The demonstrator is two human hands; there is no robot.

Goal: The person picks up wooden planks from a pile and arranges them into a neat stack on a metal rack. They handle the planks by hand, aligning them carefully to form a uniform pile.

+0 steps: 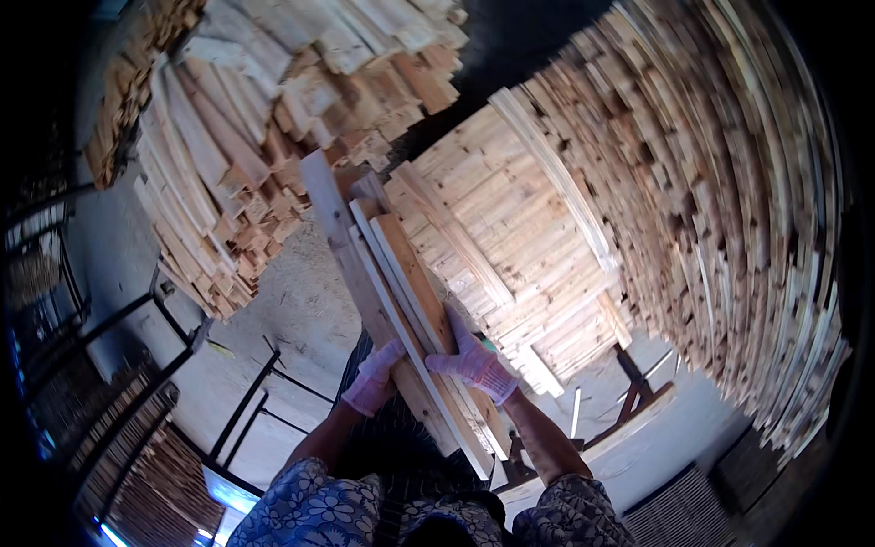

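Observation:
Several pale wooden boards (pixel 392 305) are gathered in a bundle in front of my body, slanting from upper left to lower right. My left hand (pixel 374 376), in a light pinkish work glove, is closed round the bundle's left side. On the other side my right hand (pixel 476 365), gloved alike, grips the boards with its fingers across their top and right edge. The boards lie lengthwise together, their far ends uneven. The undersides of the boards and part of each hand's fingers are hidden.
A large stack of planks (pixel 693 219) rises on the right. Loose wood pieces (pixel 219 173) are heaped at upper left. Between them lies a panel of joined boards (pixel 492 210) with battens on it. Black metal frames (pixel 246 401) stand at left on the grey floor (pixel 296 314).

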